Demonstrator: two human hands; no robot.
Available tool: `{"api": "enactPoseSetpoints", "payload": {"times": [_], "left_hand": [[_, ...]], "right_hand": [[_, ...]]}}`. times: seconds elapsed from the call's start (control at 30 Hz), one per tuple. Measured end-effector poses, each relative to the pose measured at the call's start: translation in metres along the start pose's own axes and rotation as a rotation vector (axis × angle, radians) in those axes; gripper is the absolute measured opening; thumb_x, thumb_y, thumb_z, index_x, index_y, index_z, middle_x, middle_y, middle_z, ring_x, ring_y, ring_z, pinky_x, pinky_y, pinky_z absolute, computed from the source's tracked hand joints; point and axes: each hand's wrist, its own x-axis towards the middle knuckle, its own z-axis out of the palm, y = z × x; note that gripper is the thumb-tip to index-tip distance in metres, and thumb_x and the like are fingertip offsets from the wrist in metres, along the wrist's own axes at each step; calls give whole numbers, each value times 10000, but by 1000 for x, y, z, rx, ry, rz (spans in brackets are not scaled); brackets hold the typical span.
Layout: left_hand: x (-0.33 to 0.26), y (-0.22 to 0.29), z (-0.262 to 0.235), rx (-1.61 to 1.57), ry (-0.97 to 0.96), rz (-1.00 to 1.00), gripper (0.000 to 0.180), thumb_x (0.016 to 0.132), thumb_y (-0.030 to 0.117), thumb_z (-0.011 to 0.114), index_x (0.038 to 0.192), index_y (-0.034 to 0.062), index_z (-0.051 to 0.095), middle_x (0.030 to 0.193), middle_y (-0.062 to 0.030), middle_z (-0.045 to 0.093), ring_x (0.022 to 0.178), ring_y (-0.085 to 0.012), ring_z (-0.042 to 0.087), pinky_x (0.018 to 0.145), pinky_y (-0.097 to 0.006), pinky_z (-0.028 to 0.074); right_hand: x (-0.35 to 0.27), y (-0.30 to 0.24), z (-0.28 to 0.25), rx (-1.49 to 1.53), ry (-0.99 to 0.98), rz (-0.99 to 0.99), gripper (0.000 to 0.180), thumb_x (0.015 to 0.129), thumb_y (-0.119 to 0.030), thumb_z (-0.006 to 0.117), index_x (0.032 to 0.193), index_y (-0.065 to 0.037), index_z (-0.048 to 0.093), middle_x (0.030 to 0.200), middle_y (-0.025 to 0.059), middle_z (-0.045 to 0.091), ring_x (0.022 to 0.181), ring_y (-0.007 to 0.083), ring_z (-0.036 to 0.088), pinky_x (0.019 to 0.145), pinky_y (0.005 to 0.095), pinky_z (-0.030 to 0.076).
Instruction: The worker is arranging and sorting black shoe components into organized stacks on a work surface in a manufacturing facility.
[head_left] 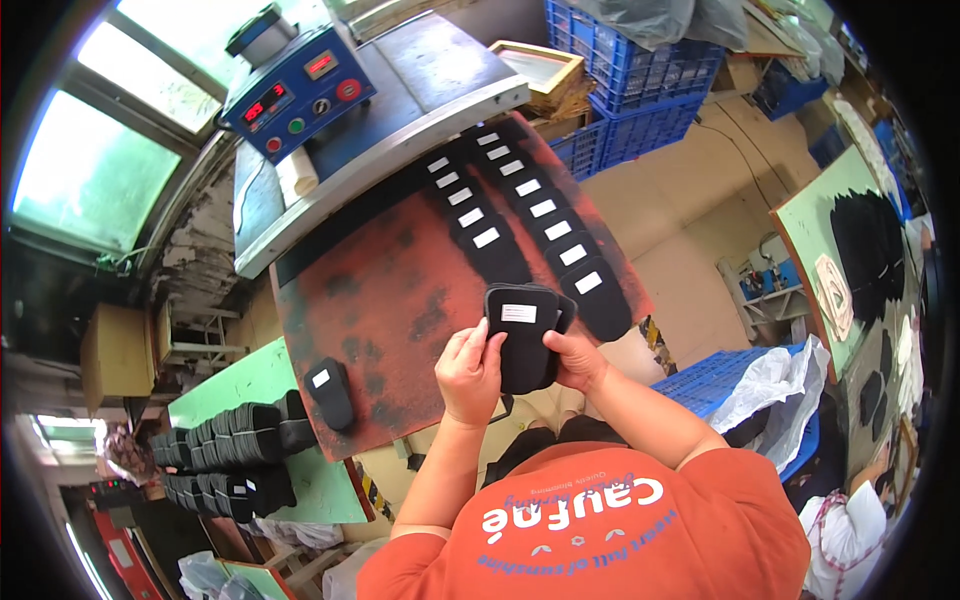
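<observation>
A small stack of black insoles [528, 345] is held upright in front of me, a white label on its front face. My left hand [470, 368] grips its left edge, thumb and fingers pressed together there. On the other side, my right hand [576, 358] has its thumb on the right edge; its other fingers are mostly hidden behind the stack. Just beyond lie two overlapping rows of labelled black insoles, a left row [495, 258] and a right row [600, 305]. A single labelled insole [332, 405] rests near the table's left corner.
The rows lie on a worn reddish tabletop [365, 300]. Behind it stands a metal bench [420, 60] with a blue control box [300, 95]. Bundled black insoles [235, 435] fill a green table at left. Blue crates [640, 70] stand far right; another blue crate [710, 380] is nearer.
</observation>
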Motion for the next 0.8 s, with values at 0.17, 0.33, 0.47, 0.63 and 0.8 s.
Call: {"api": "enactPoseSetpoints", "payload": {"times": [0.17,0.33,0.47,0.63,0.8], "left_hand": [[6,14,44,-49,-119,182,98,732,-48,648,795,9,599,756,-117,605,645,-241,591,571,-281,486],[10,19,67,-279,30,-78,82,795,-24,613,810,25,548,762,-42,571,648,-109,533,581,-226,444],[30,-55,81,-628,133,-680,76,859,47,570,803,34,520,703,17,528,587,-39,442,517,-194,381],[32,-94,92,-467,71,-741,68,845,48,585,799,29,538,680,-1,555,537,-50,468,484,-194,394],[29,-95,87,-99,-4,-566,87,838,74,601,841,3,551,709,-10,570,579,-74,503,532,-211,423]], "right_hand": [[-34,-30,-22,-58,158,-103,662,706,-250,760,1244,-52,430,1172,86,541,1068,214,546,927,361,450],[-45,-45,-43,117,217,-77,588,745,-181,720,1244,-49,440,1176,89,541,1084,223,532,947,388,425],[-55,-72,-47,65,114,-199,561,745,-207,674,1238,-54,454,1185,97,541,1091,240,526,957,409,405],[-56,-76,-61,157,228,-174,513,753,-211,658,1205,-47,476,1152,94,557,1060,240,540,940,402,421],[-50,-71,-47,100,276,-79,421,805,-166,621,1186,-33,500,1146,94,567,1062,219,544,900,379,452]]}}
